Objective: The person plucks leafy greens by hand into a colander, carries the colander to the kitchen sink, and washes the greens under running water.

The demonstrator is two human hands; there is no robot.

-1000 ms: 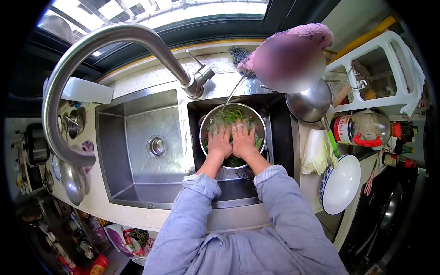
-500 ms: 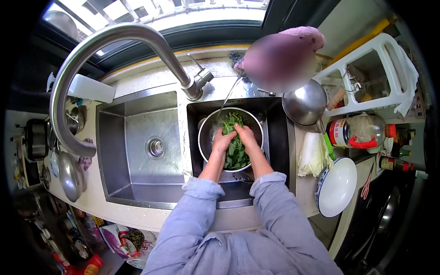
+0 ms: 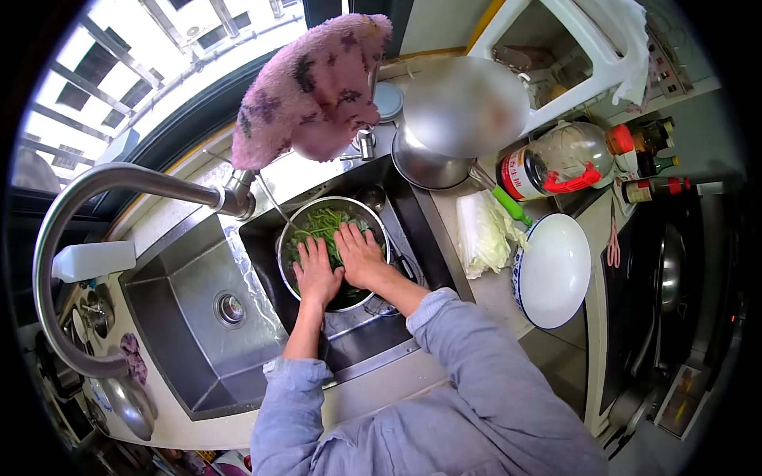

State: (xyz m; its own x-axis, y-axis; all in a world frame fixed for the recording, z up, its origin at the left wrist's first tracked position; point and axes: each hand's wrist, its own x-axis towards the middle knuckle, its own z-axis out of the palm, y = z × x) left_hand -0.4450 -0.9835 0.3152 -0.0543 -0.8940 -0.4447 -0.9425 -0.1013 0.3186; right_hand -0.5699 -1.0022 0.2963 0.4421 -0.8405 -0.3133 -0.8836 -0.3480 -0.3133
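Observation:
A round metal pot stands in the right sink basin, with leafy greens in it. My left hand lies flat on the greens in the left part of the pot, fingers spread. Beside it, my right hand presses on the greens with its fingers stretched out. The two hands nearly touch at the thumbs. A thin stream of water runs into the pot from the upper left. Most of the leaves under the palms are hidden.
The left basin lies beneath a large curved faucet. On the right counter are a cabbage, a white bowl, a green-handled tool and a large bottle. A pink cloth hangs behind the sink.
The hands have gone from gathering a bunch of greens between them to lying open on top of the greens. The view has turned, so the sink appears tilted and further left.

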